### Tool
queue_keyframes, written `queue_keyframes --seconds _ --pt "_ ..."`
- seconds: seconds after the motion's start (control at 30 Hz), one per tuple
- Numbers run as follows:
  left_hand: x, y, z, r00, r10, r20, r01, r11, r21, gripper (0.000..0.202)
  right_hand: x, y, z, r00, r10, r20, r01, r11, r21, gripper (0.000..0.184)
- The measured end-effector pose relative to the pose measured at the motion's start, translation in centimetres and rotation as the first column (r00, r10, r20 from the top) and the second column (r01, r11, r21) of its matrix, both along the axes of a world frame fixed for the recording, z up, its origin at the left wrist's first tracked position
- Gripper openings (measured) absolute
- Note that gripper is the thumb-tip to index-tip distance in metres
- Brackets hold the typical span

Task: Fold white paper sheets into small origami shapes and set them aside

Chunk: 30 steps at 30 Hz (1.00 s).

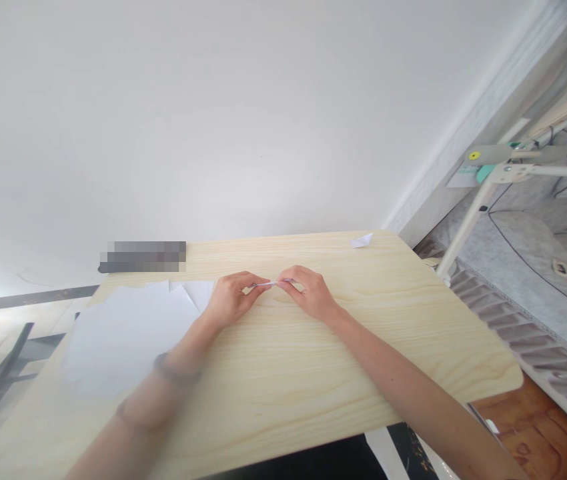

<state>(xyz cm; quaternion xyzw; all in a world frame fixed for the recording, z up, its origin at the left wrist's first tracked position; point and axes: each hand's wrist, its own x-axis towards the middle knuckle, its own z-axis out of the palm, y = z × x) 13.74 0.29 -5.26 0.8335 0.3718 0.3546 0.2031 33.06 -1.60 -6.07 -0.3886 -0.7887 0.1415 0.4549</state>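
Between my two hands, just above the middle of the table, is a small folded piece of white paper (273, 283), seen nearly edge-on. My left hand (236, 293) pinches its left end between thumb and fingers. The right end is pinched the same way by my right hand (308, 290). Fingers cover most of the paper, so its folded shape cannot be made out. A dark band circles my left wrist. Left of my left hand, loose white sheets (128, 327) lie spread on the table, partly behind my forearm.
A small folded white paper piece (362, 241) sits near the back right corner of the wooden table (363, 387). At the back left is a blurred-out dark object (142, 257). The white wall (263, 120) rises behind; a white metal frame (478, 207) stands at the right.
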Motion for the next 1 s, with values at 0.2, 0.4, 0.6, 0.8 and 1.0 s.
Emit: queue_keyframes --seconds 0.2,0.4,0.6,0.8,1.0 --pt "0.22 -0.12 0.00 1.000 0.027 0.015 -0.027 0.999 -0.042 0.023 -0.09 -0.01 -0.05 0.999 -0.038 -0.026 0.038 0.999 -0.011 0.011" --pt "0.27 0.00 -0.04 0.995 0.097 -0.013 -0.098 0.991 -0.096 0.028 -0.10 0.09 -0.09 0.994 -0.087 -0.059 0.086 0.996 -0.009 0.012" --pt "0.25 -0.06 0.20 0.995 0.095 0.021 -0.093 0.991 -0.095 0.030 0.03 0.13 0.01 0.991 -0.103 -0.080 0.103 0.995 0.003 0.013" --pt "0.23 -0.13 0.24 0.997 0.067 0.029 -0.064 0.994 -0.088 0.030 0.04 0.12 -0.01 0.992 -0.094 -0.083 0.094 0.996 -0.014 0.011" --pt "0.23 0.07 -0.35 0.994 0.069 0.081 -0.060 0.992 -0.113 0.026 0.05 0.05 0.13 0.994 -0.093 -0.061 0.091 0.996 -0.021 0.012"
